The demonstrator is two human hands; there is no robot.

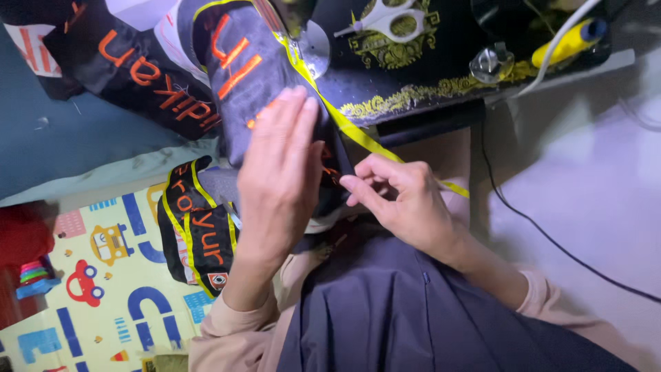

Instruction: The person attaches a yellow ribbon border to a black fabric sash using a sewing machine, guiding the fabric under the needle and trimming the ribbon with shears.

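- left hand (279, 162): lies flat, fingers straight and together, palm pressing down on the dark fabric piece (241, 76); it clasps nothing, only holds the cloth down.
- right hand (403, 200): thumb and forefinger pinched shut on the yellow tape (358, 134), at its near end, just right of the left hand.
- yellow tape: long axis runs on a diagonal from the right grip up and leftward, along the edge of the dark fabric piece toward the needle area of the sewing machine (413, 76); a short tail passes beyond the grip to the right.
- dark fabric piece: orange lettering, stretches away from the left palm toward the machine; the left hand is the nearer to it.
- scissors (389, 19): white-handled, on the machine bed, well beyond both hands.
- play mat (103, 275): patterned, on the floor to the left, below the hands.
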